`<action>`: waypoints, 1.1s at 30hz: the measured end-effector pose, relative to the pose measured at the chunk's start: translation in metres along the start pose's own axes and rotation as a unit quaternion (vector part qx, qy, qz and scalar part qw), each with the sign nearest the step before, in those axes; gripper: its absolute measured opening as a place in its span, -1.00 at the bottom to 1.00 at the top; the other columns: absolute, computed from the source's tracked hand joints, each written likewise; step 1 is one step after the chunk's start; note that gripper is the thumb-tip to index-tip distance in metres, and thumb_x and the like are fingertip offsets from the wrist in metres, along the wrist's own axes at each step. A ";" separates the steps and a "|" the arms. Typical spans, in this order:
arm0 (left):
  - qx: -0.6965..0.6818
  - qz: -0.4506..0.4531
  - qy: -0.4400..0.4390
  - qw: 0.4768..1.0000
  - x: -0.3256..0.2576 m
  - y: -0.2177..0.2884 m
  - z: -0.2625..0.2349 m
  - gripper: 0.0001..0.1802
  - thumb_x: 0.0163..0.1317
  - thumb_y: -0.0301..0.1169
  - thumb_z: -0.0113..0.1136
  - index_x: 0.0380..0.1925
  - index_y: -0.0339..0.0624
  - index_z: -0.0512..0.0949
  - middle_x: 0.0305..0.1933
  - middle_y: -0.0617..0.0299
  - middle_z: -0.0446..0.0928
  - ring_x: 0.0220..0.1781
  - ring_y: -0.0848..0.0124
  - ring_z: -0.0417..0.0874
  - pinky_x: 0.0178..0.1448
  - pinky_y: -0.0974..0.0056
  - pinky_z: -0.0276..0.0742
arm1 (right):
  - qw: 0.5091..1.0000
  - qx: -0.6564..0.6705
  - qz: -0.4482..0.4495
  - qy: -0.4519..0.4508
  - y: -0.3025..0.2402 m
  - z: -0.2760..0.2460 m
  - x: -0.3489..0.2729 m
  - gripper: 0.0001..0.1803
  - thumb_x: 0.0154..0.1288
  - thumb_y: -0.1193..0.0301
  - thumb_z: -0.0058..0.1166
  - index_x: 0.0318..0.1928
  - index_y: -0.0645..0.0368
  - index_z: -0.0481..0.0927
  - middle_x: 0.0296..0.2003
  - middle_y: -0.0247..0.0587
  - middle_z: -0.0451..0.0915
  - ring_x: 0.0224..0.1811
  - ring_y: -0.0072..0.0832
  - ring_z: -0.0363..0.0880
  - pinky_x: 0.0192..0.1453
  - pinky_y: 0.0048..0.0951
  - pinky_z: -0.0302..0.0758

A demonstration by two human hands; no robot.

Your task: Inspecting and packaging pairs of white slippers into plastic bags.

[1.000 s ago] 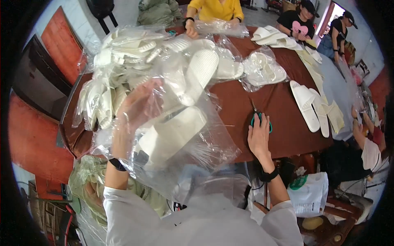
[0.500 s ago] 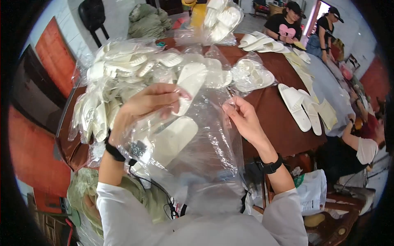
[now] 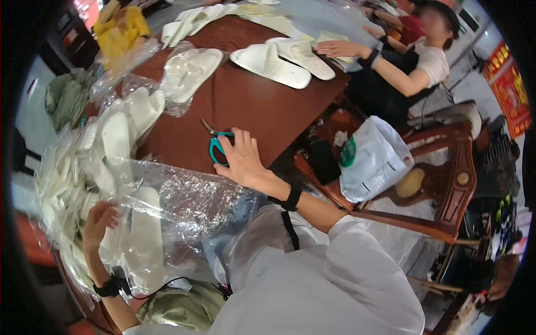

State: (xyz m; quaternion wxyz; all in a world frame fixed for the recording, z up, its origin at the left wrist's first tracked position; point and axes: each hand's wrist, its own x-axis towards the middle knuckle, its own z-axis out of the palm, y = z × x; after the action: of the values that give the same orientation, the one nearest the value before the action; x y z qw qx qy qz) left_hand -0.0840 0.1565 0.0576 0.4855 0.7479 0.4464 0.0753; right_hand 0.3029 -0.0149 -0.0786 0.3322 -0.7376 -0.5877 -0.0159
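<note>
My right hand (image 3: 244, 161) is over the teal handles of a pair of scissors (image 3: 215, 149) on the brown table, its fingers spread and touching them. The blades point away. At the left, my left hand (image 3: 100, 224) is open with loosely bent fingers, beside white slippers (image 3: 144, 240). A large clear plastic bag (image 3: 192, 201) lies over the near table edge, between my hands and against my clothes. Whether my left hand touches the plastic is hard to tell.
More white slippers in clear wrapping (image 3: 58, 184) are heaped at the left. An unwrapped pair (image 3: 272, 64) lies at the far side, near a co-worker's hand (image 3: 340, 49). To the right, a wooden chair (image 3: 446, 192) holds a white bag (image 3: 371, 162). Another person wears yellow (image 3: 125, 28).
My view has turned to the right. Both hands have let go of the clear bag, which has sunk down. My right hand has moved to the scissors, my left toward the slipper heap.
</note>
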 end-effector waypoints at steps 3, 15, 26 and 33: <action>0.026 -0.029 0.029 0.999 0.007 0.001 0.010 -0.80 0.36 -0.36 0.02 -0.13 -0.18 0.56 -0.42 0.36 0.56 -0.49 0.62 0.52 -0.41 0.51 0.40 | 0.999 0.042 0.030 -0.001 0.006 -0.023 -0.019 -0.21 -0.12 0.19 0.33 0.15 0.24 0.37 0.10 0.13 0.29 0.10 0.02 0.23 0.14 -0.08 0.25; 0.070 0.029 0.091 0.993 0.029 0.000 0.020 -0.84 0.37 -0.37 0.04 -0.19 -0.19 0.52 -0.47 0.41 0.48 -0.48 0.67 0.47 -0.44 0.53 0.36 | 0.961 0.030 0.255 0.099 0.118 -0.061 -0.252 -0.15 -0.21 0.19 0.37 0.13 0.29 0.37 0.01 0.10 0.35 0.08 -0.02 0.29 0.19 -0.09 0.28; 0.072 0.059 0.136 0.986 0.031 0.004 0.033 -0.88 0.34 -0.42 0.08 -0.22 -0.23 0.51 -0.44 0.39 0.50 -0.39 0.65 0.49 -0.36 0.51 0.40 | 0.889 -0.187 0.411 0.073 0.241 0.009 -0.365 -0.06 -0.25 0.07 0.45 0.15 0.27 0.34 0.03 0.13 0.32 0.10 0.11 0.24 0.19 0.09 0.22; 0.080 0.063 0.156 0.982 0.020 0.021 0.044 -0.87 0.35 -0.42 0.06 -0.21 -0.23 0.53 -0.43 0.41 0.49 -0.37 0.66 0.48 -0.34 0.51 0.39 | 0.913 -0.210 0.344 0.065 0.265 0.023 -0.355 -0.06 -0.14 0.10 0.41 0.22 0.29 0.29 0.04 0.24 0.31 0.09 0.14 0.24 0.17 0.04 0.24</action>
State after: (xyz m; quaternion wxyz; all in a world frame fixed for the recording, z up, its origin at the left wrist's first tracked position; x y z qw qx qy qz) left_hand -0.0355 0.1397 0.0448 0.3425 0.7900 0.4735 0.1852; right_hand 0.4170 -0.3307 -0.3684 0.1922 -0.9440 -0.2584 -0.0713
